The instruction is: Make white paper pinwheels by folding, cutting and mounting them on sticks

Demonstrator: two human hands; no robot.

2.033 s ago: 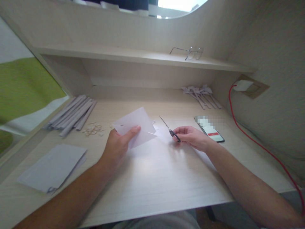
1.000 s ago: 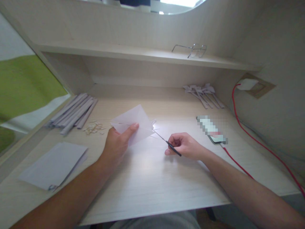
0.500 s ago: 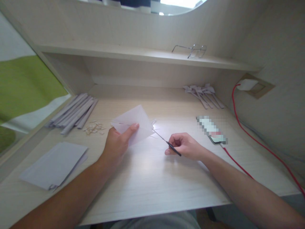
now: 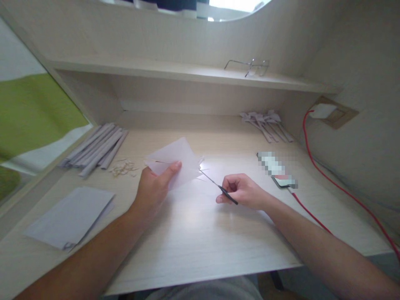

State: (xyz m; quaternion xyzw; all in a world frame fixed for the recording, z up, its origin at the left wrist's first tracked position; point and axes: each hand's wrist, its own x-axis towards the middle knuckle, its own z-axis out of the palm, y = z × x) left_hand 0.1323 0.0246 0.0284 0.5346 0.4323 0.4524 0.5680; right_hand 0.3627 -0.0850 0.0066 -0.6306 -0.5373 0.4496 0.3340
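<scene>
A sheet of white paper (image 4: 184,154) is pinched in my left hand (image 4: 156,183), thumb on top, raised above the desk. It has a slanted shape with a crease or slit running from its left corner toward the thumb. My right hand (image 4: 242,192) grips scissors (image 4: 227,194) by their black handles. Their thin blades reach up and left to the right-hand corner of the paper, where small cut ends (image 4: 201,160) show. Whether the blades are apart at the tip is too fine to tell.
Rolled paper tubes (image 4: 96,146) lie at the back left beside a heap of rubber bands (image 4: 124,167). Folded paper (image 4: 73,214) lies front left. Folded paper pieces with stems (image 4: 265,123) and a phone (image 4: 276,170) on a red cable (image 4: 312,214) are right. Glasses (image 4: 254,68) rest on the shelf (image 4: 175,70).
Both hands, the paper and the scissors hold nearly the same position. The view has shifted very slightly.
</scene>
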